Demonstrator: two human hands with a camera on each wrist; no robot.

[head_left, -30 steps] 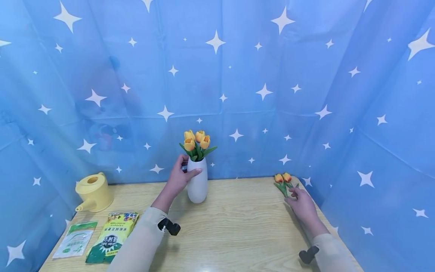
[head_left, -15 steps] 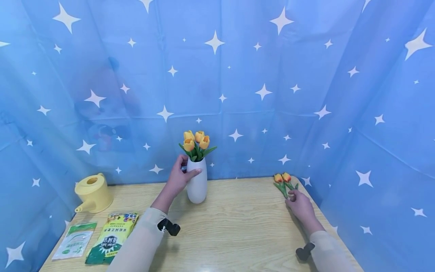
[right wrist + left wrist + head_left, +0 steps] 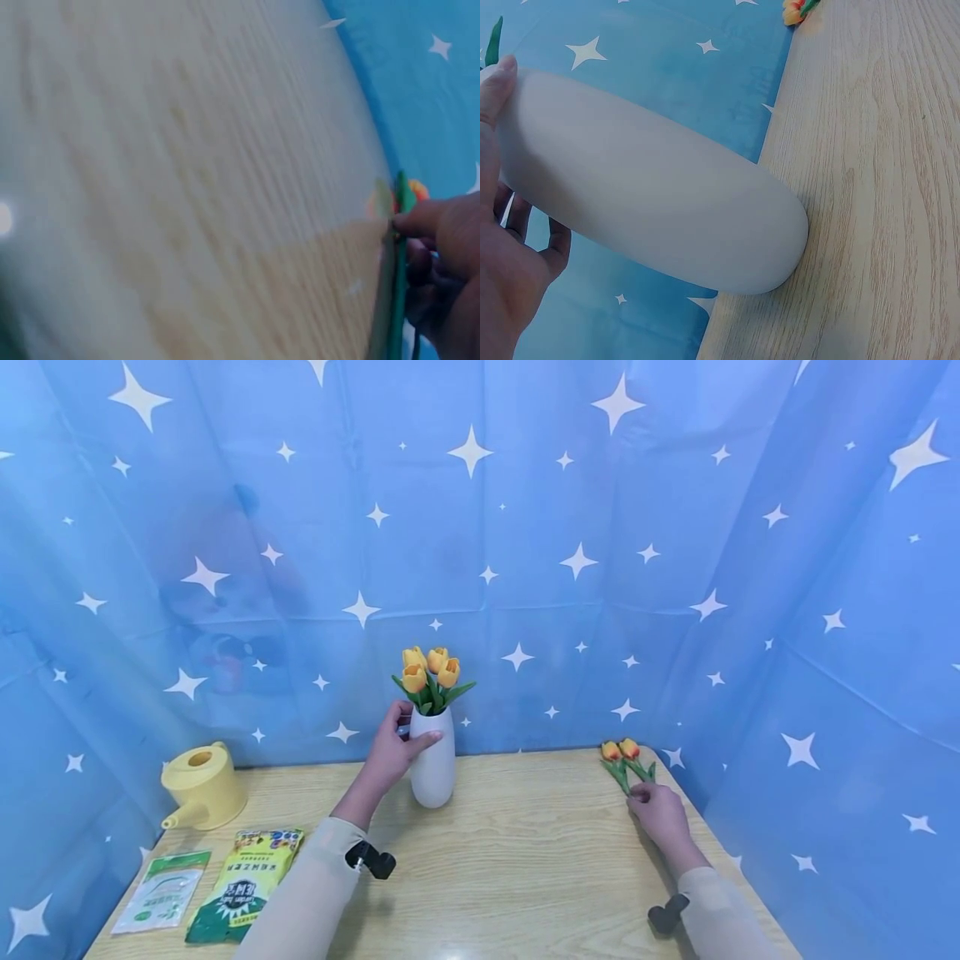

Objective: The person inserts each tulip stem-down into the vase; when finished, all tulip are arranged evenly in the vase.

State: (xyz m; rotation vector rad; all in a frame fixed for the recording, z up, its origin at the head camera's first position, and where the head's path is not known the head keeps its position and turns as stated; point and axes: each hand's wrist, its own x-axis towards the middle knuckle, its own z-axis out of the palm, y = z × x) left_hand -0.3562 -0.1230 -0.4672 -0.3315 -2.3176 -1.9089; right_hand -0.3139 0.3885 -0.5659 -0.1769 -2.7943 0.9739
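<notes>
My left hand (image 3: 390, 760) grips a white vase (image 3: 433, 772) near its neck, thumb across the front and fingers behind. The vase stands upright at the back middle of the table, with several yellow tulips (image 3: 414, 678) in it. In the left wrist view the vase's smooth side (image 3: 660, 187) fills the middle, its base over the wood. At the back right corner lie two orange-red tulips (image 3: 629, 749), green leaves spread. My right hand (image 3: 662, 814) pinches a green stem (image 3: 397, 307) of these between thumb and fingers, low over the table.
A yellow watering can (image 3: 213, 793) stands at the back left. Before it lie a green-and-white packet (image 3: 161, 893) and a yellow-green bag (image 3: 243, 885). Blue star-patterned curtain (image 3: 525, 527) hangs close behind the wooden table (image 3: 517, 843) and at both sides.
My right hand's fingers have closed in on the stems and come slightly left. The left hand keeps its grip on the vase, and the tulips at right lie almost as before.
</notes>
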